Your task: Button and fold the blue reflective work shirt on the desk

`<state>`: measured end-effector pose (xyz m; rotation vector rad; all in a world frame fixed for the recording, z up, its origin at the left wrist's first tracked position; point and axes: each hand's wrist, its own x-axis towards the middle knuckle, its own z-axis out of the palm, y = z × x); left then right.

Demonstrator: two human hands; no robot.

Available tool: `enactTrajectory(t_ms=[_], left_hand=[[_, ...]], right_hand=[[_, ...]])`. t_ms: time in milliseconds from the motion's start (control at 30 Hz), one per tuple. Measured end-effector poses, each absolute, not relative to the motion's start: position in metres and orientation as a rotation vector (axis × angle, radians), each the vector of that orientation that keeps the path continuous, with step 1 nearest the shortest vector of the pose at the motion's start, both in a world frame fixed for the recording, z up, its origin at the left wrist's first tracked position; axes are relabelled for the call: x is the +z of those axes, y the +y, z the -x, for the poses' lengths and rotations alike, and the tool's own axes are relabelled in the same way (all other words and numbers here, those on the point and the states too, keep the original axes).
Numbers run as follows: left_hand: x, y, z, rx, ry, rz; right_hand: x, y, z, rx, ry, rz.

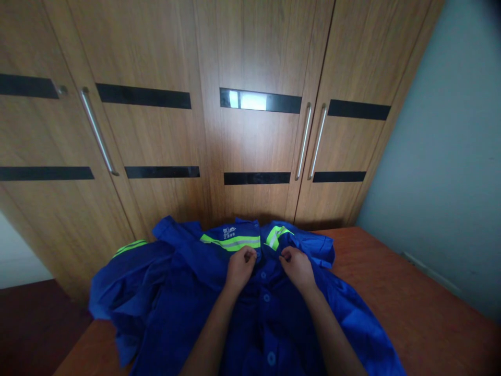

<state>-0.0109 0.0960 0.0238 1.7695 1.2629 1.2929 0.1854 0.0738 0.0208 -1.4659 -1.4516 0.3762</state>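
Observation:
A blue work jacket with yellow-green reflective strips lies spread on a reddish-brown table, its row of buttons running down the middle toward me. My left hand is closed in a pinch on the jacket's front, left of the button line and just below a reflective strip. On the other side of the buttons, my right hand also pinches the jacket fabric, below a second, shorter strip. Both forearms rest over the garment. The exact bit of cloth between the fingertips is partly hidden by the fingers.
Behind the table stands a wooden wardrobe with black inlays and metal handles. A pale wall rises on the right. The jacket's left sleeve bunches near the table's left edge.

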Motion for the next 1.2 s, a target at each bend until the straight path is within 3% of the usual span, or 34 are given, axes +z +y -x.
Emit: enactTrajectory(t_ms=[200,467,633,900,1200], left_hand=[[0.026,0.096,0.009,1.279,1.260,-1.762],[0.025,0.096,0.010,1.273,1.248,-1.761],[0.027,0.096,0.012,1.284,1.237,-1.728],[0.022,0.098,0.008,1.289,1.213,-1.678],[0.026,0.096,0.008,1.302,1.197,-1.645]], right_hand=[[0.019,0.080,-0.186,0.428,-1.334,1.359],[0.050,0.058,-0.149,0.221,-1.500,1.270],[0.046,0.050,-0.122,0.077,-1.761,1.626],[0.028,0.056,-0.136,0.299,-1.629,1.987],[0.023,0.066,-0.160,0.640,-1.286,1.658]])
